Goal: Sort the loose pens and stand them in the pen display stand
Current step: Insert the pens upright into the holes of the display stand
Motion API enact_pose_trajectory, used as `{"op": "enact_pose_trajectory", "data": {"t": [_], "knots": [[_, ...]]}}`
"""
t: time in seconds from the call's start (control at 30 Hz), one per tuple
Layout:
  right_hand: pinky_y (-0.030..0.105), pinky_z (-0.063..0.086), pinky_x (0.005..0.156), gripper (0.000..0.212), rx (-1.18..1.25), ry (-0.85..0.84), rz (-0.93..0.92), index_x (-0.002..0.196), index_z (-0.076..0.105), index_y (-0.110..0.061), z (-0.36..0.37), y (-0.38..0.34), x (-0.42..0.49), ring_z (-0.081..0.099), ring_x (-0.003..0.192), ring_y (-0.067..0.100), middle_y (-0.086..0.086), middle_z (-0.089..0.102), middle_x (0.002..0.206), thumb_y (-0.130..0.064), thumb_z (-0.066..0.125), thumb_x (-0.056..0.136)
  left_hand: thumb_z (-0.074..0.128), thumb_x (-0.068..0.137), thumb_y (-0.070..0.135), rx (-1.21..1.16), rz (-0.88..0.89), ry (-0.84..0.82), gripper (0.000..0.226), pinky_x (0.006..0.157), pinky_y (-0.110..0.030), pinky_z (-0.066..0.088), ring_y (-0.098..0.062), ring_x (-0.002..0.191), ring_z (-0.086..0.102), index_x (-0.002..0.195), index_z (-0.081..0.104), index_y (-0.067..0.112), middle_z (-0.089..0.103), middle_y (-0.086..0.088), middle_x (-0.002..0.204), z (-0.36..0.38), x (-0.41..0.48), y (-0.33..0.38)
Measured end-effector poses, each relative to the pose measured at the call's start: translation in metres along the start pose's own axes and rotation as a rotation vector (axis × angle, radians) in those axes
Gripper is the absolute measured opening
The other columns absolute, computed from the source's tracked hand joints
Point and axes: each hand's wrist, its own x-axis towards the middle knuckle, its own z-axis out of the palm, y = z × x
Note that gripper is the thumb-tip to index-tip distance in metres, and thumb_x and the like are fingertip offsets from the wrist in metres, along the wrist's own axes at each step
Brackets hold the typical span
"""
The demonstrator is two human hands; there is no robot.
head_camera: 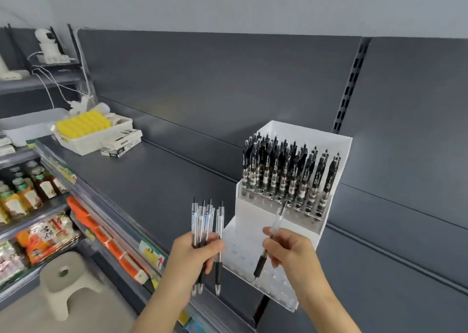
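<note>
Back rows of the pen display stand [339, 155] are full of black pens [286, 170]. The front tier [243, 251] holds none yet, so we judge the task roughly half done. Our left hand [192, 254] grips a bundle of clear pens [205, 218]. Our right hand [291, 249] pinches a single pen [274, 228], tip down over the front holes. The stand sits on a dark grey shop shelf [164, 175], with a stool [63, 274] on the floor to the left.

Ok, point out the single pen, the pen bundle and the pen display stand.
single pen [278, 220], head view, clear upper barrel
pen bundle [206, 218], head view, clear barrels
pen display stand [253, 212], head view, white riser between tiers
</note>
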Motion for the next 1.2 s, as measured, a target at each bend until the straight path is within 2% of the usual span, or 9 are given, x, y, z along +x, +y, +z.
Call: {"op": "enact_pose_trajectory", "data": {"t": [0.17, 0.3, 0.4, 0.53, 0.6, 0.67, 0.83, 1.0, 1.2], "knots": [[0.018, 0.04, 0.05, 0.013, -0.052, 0.23, -0.009, 0.081, 0.066, -0.008, 0.015, 0.0, 0.006, 0.044, 0.05, 0.008, -0.003, 0.058, 0.063, -0.001, 0.057, 0.087, 0.061, 0.085, 0.001, 0.077, 0.042, -0.137, 0.003, 0.05, -0.011, 0.045, -0.019, 0.044, 0.038, 0.082, 0.062, -0.001, 0.043, -0.006, 0.042, -0.019, 0.037, 0.0], [0.024, 0.04, 0.059, 0.016, -0.134, 0.324, 0.038, 0.081, 0.062, 0.004, 0.026, 0.004, 0.002, 0.046, 0.058, 0.015, 0.003, 0.054, 0.063, -0.006, 0.054, 0.09, 0.062, 0.085, 0.001, 0.101, 0.035, -0.242, 0.003, 0.059, -0.023, 0.043, -0.017, 0.042, 0.037, 0.085, 0.062, -0.002, 0.043, -0.005, 0.042, -0.029, 0.056, -0.003], [0.028, 0.039, 0.06, 0.016, -0.244, 0.387, 0.039, 0.084, 0.054, 0.001, 0.031, 0.004, -0.004, 0.046, 0.062, 0.019, 0.006, 0.057, 0.072, -0.005, 0.043, 0.093, 0.061, 0.086, 0.003, 0.114, 0.028, -0.297, 0.006, 0.063, -0.028, 0.042, -0.016, 0.042, 0.038, 0.086, 0.061, -0.003, 0.044, -0.003, 0.042, -0.036, 0.068, -0.01], [0.023, 0.036, 0.06, 0.019, -0.772, 0.242, 0.033, 0.077, 0.044, -0.019, 0.032, 0.008, -0.01, 0.042, 0.067, 0.013, -0.006, 0.046, 0.082, -0.021, 0.042, 0.095, 0.061, 0.086, 0.003, 0.114, 0.018, -0.367, 0.007, 0.063, -0.029, 0.042, -0.016, 0.042, 0.038, 0.088, 0.061, -0.004, 0.045, -0.004, 0.042, -0.04, 0.077, -0.016], [0.021, 0.041, 0.076, 0.005, -0.938, 0.141, 0.086, 0.09, 0.05, -0.027, 0.034, 0.009, -0.009, 0.047, 0.09, 0.011, -0.01, 0.044, 0.097, -0.03, 0.054, 0.09, 0.061, 0.086, 0.003, 0.117, 0.023, -0.401, 0.007, 0.063, -0.028, 0.042, -0.017, 0.042, 0.038, 0.087, 0.061, -0.004, 0.045, -0.003, 0.042, -0.039, 0.08, -0.018], [0.022, 0.042, 0.088, 0.037, -1.054, 0.081, 0.115, 0.115, 0.052, -0.022, 0.035, 0.013, -0.008, 0.04, 0.111, 0.013, -0.008, 0.045, 0.112, -0.036, 0.062, 0.082, 0.061, 0.086, 0.003, 0.124, 0.028, -0.429, 0.006, 0.062, -0.026, 0.042, -0.016, 0.042, 0.038, 0.085, 0.061, -0.003, 0.045, -0.003, 0.042, -0.04, 0.082, -0.02], [0.024, 0.041, 0.09, 0.063, -1.188, 0.077, 0.111, 0.132, 0.042, -0.022, 0.039, 0.018, -0.003, 0.034, 0.118, 0.016, -0.006, 0.047, 0.125, -0.037, 0.068, 0.076, 0.061, 0.086, 0.003, 0.141, 0.002, -0.462, 0.008, 0.061, -0.026, 0.042, -0.015, 0.041, 0.038, 0.086, 0.06, -0.005, 0.045, -0.004, 0.042, -0.043, 0.085, -0.027], [0.027, 0.042, 0.092, 0.06, -1.318, 0.09, 0.091, 0.131, 0.044, -0.021, 0.041, 0.021, 0.003, 0.038, 0.113, 0.018, -0.004, 0.051, 0.125, -0.035, 0.066, 0.077, 0.061, 0.086, 0.004, 0.151, 0.001, -0.464, 0.006, 0.062, -0.028, 0.043, -0.014, 0.039, 0.038, 0.086, 0.061, -0.002, 0.044, -0.003, 0.041, -0.045, 0.089, -0.03], [0.032, 0.043, 0.094, 0.069, -1.348, 0.031, 0.149, 0.13, 0.045, -0.016, 0.037, 0.021, 0.008, 0.039, 0.111, 0.02, -0.001, 0.05, 0.126, -0.042, 0.07, 0.072, 0.06, 0.087, 0.004, 0.157, -0.01, -0.472, 0.01, 0.064, -0.029, 0.043, -0.015, 0.04, 0.037, 0.081, 0.059, -0.003, 0.044, -0.008, 0.044, -0.044, 0.091, -0.032]]}}
